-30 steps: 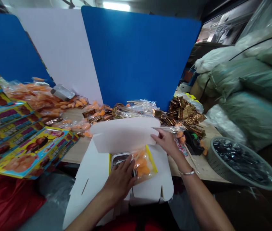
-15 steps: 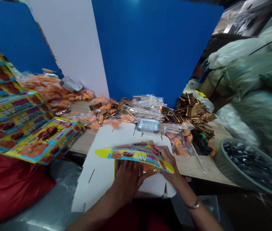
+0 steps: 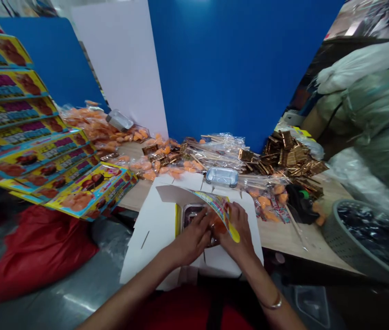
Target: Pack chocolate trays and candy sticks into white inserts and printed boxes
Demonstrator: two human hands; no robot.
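Note:
A printed yellow and blue cardboard box [image 3: 178, 220] sits in front of me on white flattened cardboard [image 3: 142, 243]. Its lid [image 3: 211, 201] is raised and bends over toward the right. Inside shows a clear plastic tray [image 3: 190, 211] with dark contents, and beside it an orange piece [image 3: 219, 227] in shiny wrap. My left hand [image 3: 190, 240] reaches into the box, fingers stretched across the contents by the orange piece. My right hand [image 3: 238, 229] is closed around the box's right side, under the lid's edge, partly covering the orange piece.
Stacked printed boxes [image 3: 87, 188] stand at left. Along the back lie orange pieces in bags [image 3: 91, 123], wrapped sticks [image 3: 211, 153], brown-gold packets [image 3: 292, 153] and a small foil tray [image 3: 221, 176]. A tape dispenser [image 3: 299, 204] and a grey basket [image 3: 348, 238] of dark packets are at right.
The lid, which lay low over my hands, now stands higher and folds to the right, showing the box's inside. My left hand has drawn toward the orange piece. The view has shifted left.

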